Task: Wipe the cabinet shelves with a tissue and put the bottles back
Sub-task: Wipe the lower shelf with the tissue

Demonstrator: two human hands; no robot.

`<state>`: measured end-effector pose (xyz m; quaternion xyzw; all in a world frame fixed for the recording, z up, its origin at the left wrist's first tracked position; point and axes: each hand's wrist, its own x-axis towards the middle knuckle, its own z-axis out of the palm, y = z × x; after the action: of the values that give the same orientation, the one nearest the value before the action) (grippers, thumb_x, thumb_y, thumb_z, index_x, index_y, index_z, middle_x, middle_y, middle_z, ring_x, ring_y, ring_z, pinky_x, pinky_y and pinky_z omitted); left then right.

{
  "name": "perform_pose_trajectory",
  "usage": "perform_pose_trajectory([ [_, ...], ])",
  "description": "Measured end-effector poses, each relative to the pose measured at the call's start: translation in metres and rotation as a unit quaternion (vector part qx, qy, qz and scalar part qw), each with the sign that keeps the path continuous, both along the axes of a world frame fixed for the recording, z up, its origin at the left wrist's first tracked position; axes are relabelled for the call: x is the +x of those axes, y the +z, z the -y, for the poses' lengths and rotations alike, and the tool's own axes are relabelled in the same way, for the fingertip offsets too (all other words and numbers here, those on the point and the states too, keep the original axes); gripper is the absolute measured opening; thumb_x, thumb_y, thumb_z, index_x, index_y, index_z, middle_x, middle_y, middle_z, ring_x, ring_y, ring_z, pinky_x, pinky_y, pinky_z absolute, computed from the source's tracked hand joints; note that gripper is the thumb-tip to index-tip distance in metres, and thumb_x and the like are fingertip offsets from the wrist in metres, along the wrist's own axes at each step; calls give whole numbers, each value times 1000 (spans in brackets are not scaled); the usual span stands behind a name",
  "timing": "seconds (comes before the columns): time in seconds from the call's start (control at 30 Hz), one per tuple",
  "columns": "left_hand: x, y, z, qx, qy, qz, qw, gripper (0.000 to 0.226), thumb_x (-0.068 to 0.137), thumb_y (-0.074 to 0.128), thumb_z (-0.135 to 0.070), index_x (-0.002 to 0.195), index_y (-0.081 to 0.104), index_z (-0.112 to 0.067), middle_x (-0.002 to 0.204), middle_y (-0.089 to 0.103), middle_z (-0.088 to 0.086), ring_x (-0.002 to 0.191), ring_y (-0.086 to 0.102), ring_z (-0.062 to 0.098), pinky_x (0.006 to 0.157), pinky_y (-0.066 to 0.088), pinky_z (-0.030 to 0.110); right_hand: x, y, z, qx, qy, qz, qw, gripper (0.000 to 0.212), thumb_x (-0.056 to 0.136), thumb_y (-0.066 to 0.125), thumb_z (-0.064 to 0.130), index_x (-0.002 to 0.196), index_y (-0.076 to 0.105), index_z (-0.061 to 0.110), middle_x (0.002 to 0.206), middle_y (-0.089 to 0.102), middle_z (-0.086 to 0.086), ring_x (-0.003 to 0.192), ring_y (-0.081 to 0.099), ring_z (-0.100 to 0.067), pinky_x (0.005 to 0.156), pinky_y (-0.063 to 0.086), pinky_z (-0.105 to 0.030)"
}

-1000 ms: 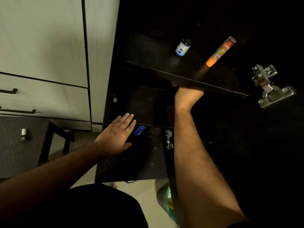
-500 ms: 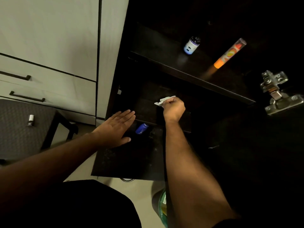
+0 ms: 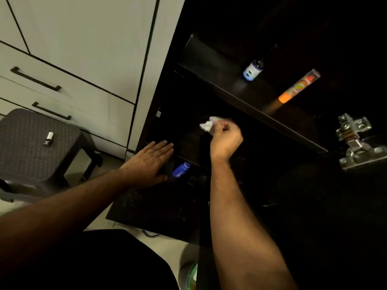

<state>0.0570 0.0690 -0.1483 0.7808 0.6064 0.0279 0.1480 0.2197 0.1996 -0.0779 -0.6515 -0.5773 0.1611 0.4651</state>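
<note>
My right hand (image 3: 225, 141) grips a crumpled white tissue (image 3: 208, 124) in front of the dark cabinet's middle compartment, below the upper shelf (image 3: 211, 59). My left hand (image 3: 149, 162) lies flat with straight fingers on the lower shelf (image 3: 150, 208). Just right of its fingertips lies a blue bottle (image 3: 181, 169). On the upper shelf stand a small dark bottle with a white and purple label (image 3: 253, 70) and an orange tube (image 3: 299, 86) lying on its side.
A dark woven stool (image 3: 31, 149) at the left carries a small white bottle (image 3: 48, 138). White drawers with black handles (image 3: 35, 81) fill the upper left. Metal door hinges (image 3: 354, 141) sit at the right. A green-lidded object (image 3: 192, 275) shows by the floor.
My right hand has come out from under the upper shelf with the tissue now showing, and has drifted slightly right. My left hand stays flat on the lower shelf.
</note>
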Motion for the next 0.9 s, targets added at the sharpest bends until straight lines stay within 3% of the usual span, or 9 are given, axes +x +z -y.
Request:
perform_pose_trajectory([
  [0.1,0,1,0,-9,0,2,1000,86,94,43,-57,153,-6,-18,160,-16,0,138,-29,13,112,-21,31,6,-24,5,-117,-29,4,993,9,80,68,5,79,74,12,82,73,-3,77,68,-15,67,51,-20],
  [0.17,-1,3,0,-18,-3,2,1000,86,94,44,-57,153,-6,-18,160,-16,0,137,-30,13,112,-21,31,8,-28,3,-170,-41,-39,984,15,74,72,2,69,71,16,76,73,-1,73,70,-15,70,58,-27],
  [0.27,-2,2,-1,-17,-8,2,1000,87,94,43,-58,153,-6,-18,160,-18,0,138,-30,14,112,-21,31,6,-17,0,-132,-22,-136,981,21,71,70,-5,67,72,15,72,73,0,71,72,-18,67,61,-34],
  [0.37,-5,3,0,-22,-17,7,1000,86,94,43,-57,153,-7,-19,156,-22,-3,139,-30,14,112,-21,31,2,9,-13,-23,-34,-238,970,17,75,66,-8,86,75,2,77,74,-6,68,72,-17,65,61,-35],
  [0.53,-10,4,-1,-19,-37,6,999,86,94,42,-57,153,-7,-19,155,-24,-2,139,-30,15,113,-21,32,-25,42,-13,155,-48,6,987,22,86,54,9,99,67,-4,101,69,-18,100,66,-35,94,51,-43],
  [0.63,-12,3,1,-19,-46,-1,999,86,95,42,-56,152,-9,-18,151,-28,-3,140,-29,15,113,-20,32,-33,41,-9,244,-65,44,966,16,79,65,2,93,69,-4,95,71,-17,93,66,-22,91,49,-22],
  [0.73,-15,3,1,-19,-51,-5,998,86,95,42,-56,153,-8,-18,156,-23,-1,141,-29,15,113,-21,31,-32,22,-5,115,-10,-15,993,18,78,71,6,94,75,0,93,74,-10,89,69,-15,84,46,-9],
  [0.83,-16,3,4,-22,-50,-7,998,87,95,43,-56,153,-9,-17,154,-26,-2,139,-30,14,112,-21,32,-32,-6,3,9,30,6,1000,3,82,71,10,81,74,10,85,72,-1,80,66,-6,75,52,-12],
  [0.9,-15,4,5,-25,-48,-10,998,87,95,43,-56,152,-11,-18,153,-27,-3,139,-31,14,112,-22,31,-31,-21,5,-50,39,27,998,11,84,70,8,75,70,14,83,72,4,76,66,-4,67,53,-11],
])
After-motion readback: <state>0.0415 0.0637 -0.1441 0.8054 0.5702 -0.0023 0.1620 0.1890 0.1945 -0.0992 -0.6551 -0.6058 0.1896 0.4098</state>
